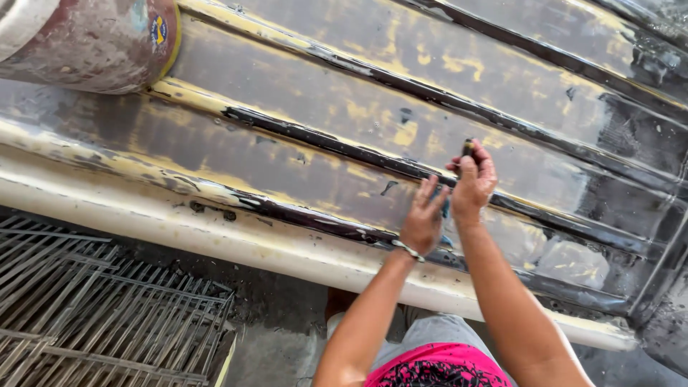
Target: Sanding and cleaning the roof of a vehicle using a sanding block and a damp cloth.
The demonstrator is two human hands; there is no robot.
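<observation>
A large ribbed metal panel with worn yellow paint and a wet, dark sheen fills the upper part of the head view. My left hand lies flat on it, fingers spread, beside a dark raised rib. A thin bracelet circles that wrist. Just to the right, my right hand is closed around a small dark piece, likely sanding paper or a block, pressed against the panel. Both hands nearly touch each other.
A cream-coloured lower edge runs along the panel's bottom. A worn cylindrical drum sits at the top left. A metal grate lies on the dark ground at the lower left. My knees show below.
</observation>
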